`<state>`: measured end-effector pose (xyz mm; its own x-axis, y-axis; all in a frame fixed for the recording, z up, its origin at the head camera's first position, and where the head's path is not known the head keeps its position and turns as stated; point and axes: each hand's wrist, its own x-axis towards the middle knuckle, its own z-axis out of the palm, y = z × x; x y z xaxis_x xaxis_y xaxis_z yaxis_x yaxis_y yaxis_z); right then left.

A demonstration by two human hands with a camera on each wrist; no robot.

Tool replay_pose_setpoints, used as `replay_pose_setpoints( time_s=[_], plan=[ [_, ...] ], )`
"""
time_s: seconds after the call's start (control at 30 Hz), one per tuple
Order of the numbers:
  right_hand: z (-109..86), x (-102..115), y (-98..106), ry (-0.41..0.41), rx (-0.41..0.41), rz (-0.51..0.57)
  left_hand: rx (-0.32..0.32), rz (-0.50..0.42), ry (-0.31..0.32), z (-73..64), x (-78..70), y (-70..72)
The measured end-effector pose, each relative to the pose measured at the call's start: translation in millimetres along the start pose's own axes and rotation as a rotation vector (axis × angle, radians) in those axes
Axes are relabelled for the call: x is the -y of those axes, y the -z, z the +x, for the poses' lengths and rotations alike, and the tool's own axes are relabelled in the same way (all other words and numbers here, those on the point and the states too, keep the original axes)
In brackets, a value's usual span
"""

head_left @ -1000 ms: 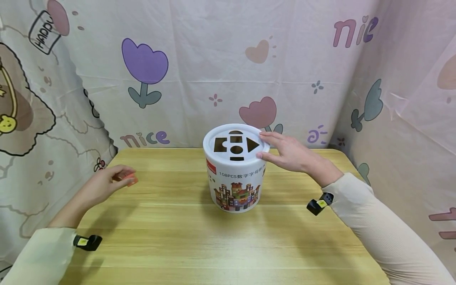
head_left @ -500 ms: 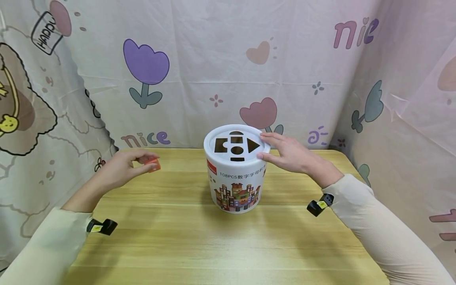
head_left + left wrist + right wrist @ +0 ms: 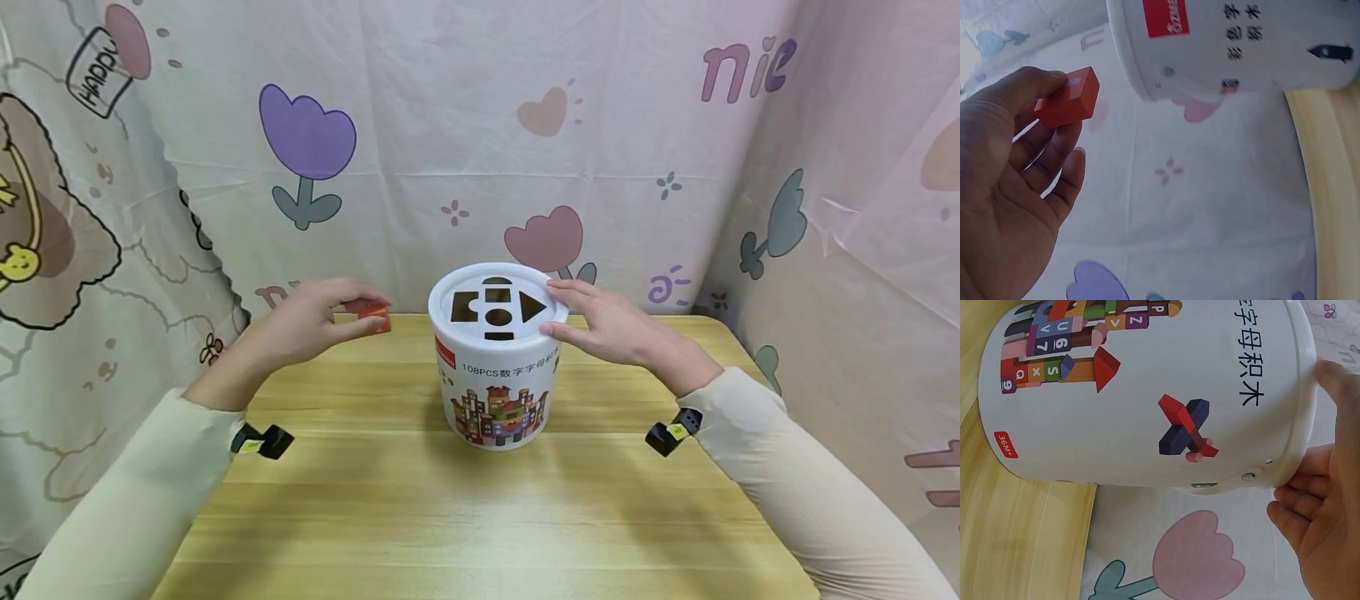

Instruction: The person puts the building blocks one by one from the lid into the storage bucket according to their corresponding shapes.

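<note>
In the head view my left hand pinches a small red block between thumb and fingers, in the air to the left of the white bucket. The left wrist view shows the block as rectangular, with a pale mark on one face. The bucket stands upright on the table, its lid cut with several holes: a triangle, a circle, rectangles and other shapes. My right hand rests on the right side of the lid's rim, its thumb and fingers spread and fairly straight.
The wooden table runs up to a patterned cloth at the back, with more cloth on both sides. A black camera is worn on the left wrist, another black camera on the right.
My left hand has moved right and away from me with the red block, up near the height of the bucket's lid. My right hand and the bucket have stayed put.
</note>
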<state>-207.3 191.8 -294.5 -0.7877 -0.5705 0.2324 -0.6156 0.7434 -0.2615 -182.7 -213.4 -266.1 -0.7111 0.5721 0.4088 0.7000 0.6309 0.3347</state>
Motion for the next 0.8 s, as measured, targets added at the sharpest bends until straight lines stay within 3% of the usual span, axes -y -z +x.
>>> replay_pose_setpoints(
  time_s=[0.2, 0.47, 0.67, 0.8],
  plan=[
    [-0.2, 1.1, 0.4, 0.003, 0.011, 0.005, 0.045, -0.028, -0.034, 24.9, -18.0, -5.4],
    [-0.3, 0.8, 0.7, -0.002, 0.012, 0.005, 0.097, -0.034, -0.140, 56.8, -42.6, -11.3],
    [-0.2, 1.2, 1.2, -0.005, 0.015, 0.003, 0.170, -0.043, -0.147, 77.3, -60.8, -18.4],
    [-0.5, 1.9, 1.7, -0.009, 0.020, 0.002, 0.218, -0.052, -0.121, 86.5, -70.6, -27.8]
  ],
)
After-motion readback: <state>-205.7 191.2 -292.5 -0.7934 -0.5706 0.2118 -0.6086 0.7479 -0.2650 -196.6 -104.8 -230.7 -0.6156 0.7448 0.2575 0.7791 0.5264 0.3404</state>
